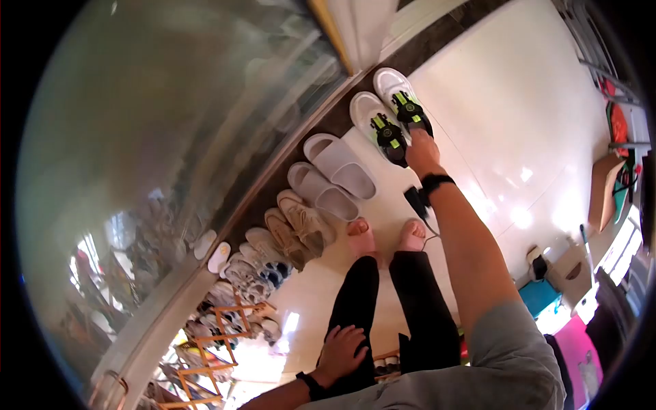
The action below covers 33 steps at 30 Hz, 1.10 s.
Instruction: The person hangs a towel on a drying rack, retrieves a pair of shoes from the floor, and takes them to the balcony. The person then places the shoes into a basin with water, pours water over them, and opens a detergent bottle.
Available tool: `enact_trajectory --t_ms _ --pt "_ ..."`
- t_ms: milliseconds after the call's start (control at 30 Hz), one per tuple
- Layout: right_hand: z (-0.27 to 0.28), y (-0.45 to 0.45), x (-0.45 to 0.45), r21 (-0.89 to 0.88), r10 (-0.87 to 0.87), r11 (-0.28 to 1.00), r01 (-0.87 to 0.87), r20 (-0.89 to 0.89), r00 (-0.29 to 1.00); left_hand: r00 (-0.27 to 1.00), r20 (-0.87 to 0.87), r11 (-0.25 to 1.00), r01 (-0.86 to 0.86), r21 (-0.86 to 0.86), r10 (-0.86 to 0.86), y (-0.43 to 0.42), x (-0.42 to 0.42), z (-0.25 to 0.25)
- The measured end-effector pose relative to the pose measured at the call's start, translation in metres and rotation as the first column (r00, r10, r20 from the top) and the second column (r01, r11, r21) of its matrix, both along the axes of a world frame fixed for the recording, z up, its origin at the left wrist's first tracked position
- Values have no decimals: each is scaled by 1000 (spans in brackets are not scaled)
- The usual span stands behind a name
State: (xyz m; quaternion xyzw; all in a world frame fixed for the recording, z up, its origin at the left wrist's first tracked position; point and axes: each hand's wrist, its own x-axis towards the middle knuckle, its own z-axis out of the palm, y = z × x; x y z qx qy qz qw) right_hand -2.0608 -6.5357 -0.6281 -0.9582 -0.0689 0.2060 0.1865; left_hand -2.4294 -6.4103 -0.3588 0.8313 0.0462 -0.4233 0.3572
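My right hand reaches down to the heel end of a pair of white shoes with black and bright green parts. Its fingers are closed at the shoes, between the left shoe and the right shoe; exactly what they grip is hidden. A black band is on the right wrist, with a black object and a thin cable beside it. My left hand rests on my black-trousered thigh with its fingers spread, holding nothing.
Grey slides and beige sneakers continue the row beside a glass panel. A wooden rack with shoes stands lower left. A cardboard box and a teal item lie at right.
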Motion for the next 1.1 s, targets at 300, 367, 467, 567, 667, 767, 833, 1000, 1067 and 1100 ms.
enact_trajectory --t_ms 300,367,467,567,667,767,833,1000,1067,1100 --pt "149 -135 -132 125 403 915 -383 -273 873 988 -10 988 -155 3 155 8 -4 11" --pt "202 -164 -153 73 380 918 -389 -438 815 983 -39 984 -176 39 178 12 -9 21" --pt "261 -202 -180 -122 274 914 -386 -515 812 881 -230 905 -426 -7 413 19 -36 18" --pt "257 -275 -190 -16 230 950 -313 -642 731 649 -451 700 -711 -71 613 33 -81 34" --pt "256 -292 -178 -10 -54 997 76 -801 596 257 -809 459 -889 18 529 43 -109 96" --pt "277 -259 -145 -8 1 1000 -12 -770 638 151 -672 254 -966 57 725 -4 -182 108" --pt "290 -231 -120 60 70 997 -39 -736 673 26 -602 108 -989 102 798 -41 -223 108" --pt "313 -161 -72 80 203 976 -201 -661 723 -358 -81 -334 -917 217 930 -141 -289 85" --pt "320 -135 -69 87 279 953 -291 -624 730 -392 -120 -355 -901 249 912 -161 -304 86" --pt "325 -122 -72 86 310 940 -329 -616 724 -379 -173 -323 -904 279 909 -167 -312 85"
